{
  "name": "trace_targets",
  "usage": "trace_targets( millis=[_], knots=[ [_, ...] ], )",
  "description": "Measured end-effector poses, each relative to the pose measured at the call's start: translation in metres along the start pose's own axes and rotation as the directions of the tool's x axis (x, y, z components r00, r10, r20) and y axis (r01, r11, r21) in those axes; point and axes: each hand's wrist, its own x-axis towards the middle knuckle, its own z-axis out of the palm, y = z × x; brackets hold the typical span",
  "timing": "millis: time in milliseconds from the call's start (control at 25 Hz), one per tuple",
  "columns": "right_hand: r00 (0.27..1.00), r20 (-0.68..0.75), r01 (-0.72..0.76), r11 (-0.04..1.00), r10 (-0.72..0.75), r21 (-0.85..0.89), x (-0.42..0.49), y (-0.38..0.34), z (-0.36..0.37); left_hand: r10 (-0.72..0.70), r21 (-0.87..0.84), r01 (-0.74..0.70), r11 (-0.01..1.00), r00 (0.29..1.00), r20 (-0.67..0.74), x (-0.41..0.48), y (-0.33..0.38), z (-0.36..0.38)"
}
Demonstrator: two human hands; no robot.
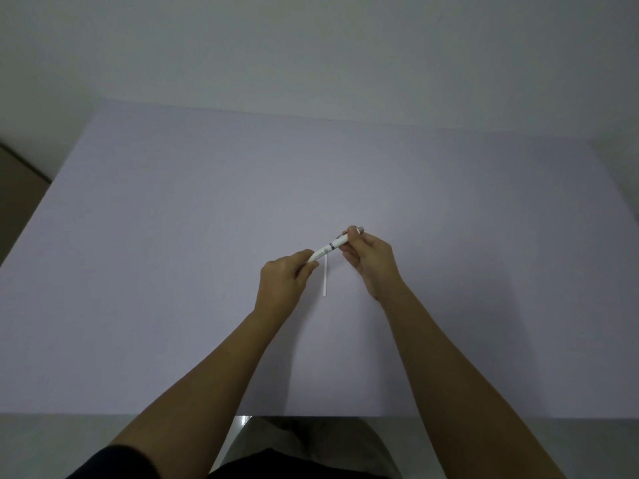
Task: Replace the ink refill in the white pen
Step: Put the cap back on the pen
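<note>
The white pen (pixel 330 246) is held slanted above the table, its metal clicker end up and to the right. My left hand (pixel 284 281) pinches the pen's lower tip end. My right hand (pixel 369 258) grips the upper end near the clip. A thin white refill (pixel 325 277) lies on the table just below the pen, between my two hands, pointing roughly toward me. The pen's tip is hidden inside my left fingers.
The pale lilac table (pixel 173 271) fills the view, its near edge low in the frame and its far edge against a plain wall. My lap shows below the near edge.
</note>
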Motion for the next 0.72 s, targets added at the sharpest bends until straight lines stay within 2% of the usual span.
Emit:
trace_targets(
  millis=[200,440,560,640,720],
  knots=[
    [1.0,0.02,-0.003,0.999,0.004,-0.049,0.0,0.003,0.005,-0.006,-0.013,0.006,1.0,1.0,0.015,-0.006,-0.003,0.001],
    [0.999,0.043,-0.005,0.991,0.011,-0.132,0.005,0.007,0.0,-0.078,-0.038,0.085,0.996,0.985,0.157,-0.008,0.0,0.009],
    [0.995,0.082,-0.037,0.969,0.059,-0.245,0.008,0.017,0.0,-0.118,0.035,0.114,0.993,0.972,0.201,-0.01,-0.008,0.017],
    [0.996,0.054,-0.031,0.882,0.064,-0.47,0.01,0.027,0.0,-0.168,0.076,0.155,0.985,0.962,0.215,-0.012,-0.015,0.021],
    [0.999,-0.002,0.028,0.672,-0.043,-0.74,0.013,0.043,-0.006,-0.261,0.115,0.241,0.964,0.942,0.212,-0.012,-0.023,0.026]
  ],
)
